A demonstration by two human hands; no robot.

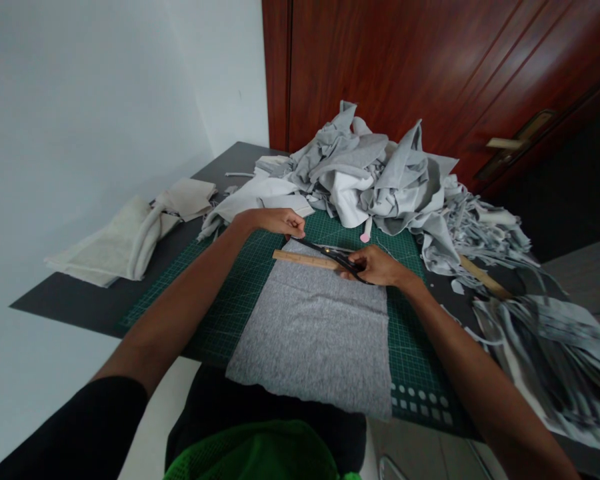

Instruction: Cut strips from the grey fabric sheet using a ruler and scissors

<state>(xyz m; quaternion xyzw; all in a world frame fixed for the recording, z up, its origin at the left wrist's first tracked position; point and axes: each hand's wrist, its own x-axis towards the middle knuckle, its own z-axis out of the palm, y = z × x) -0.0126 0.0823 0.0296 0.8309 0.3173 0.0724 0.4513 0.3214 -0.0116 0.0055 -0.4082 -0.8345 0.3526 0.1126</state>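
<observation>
A grey cloth (320, 333) lies on the green cutting mat (210, 313), its near edge hanging over the table's front. Across its far part rests a wooden ruler (305, 259). My right hand (373, 267) grips black scissors (337, 255) by the handles, with the blades pointing left along the cloth's far edge. Beside the blade tips, my left hand (283, 222) is closed in a pinch at the cloth's far left corner; what lies between its fingers is too small to make out.
Grey and white fabric is heaped (375, 167) at the back. Pale folded cloths (125, 240) lie left. Scraps (490, 227), a second wooden strip (485, 277) and layered cloth strips (555, 353) are at right. Behind stands a red-brown door (405, 67).
</observation>
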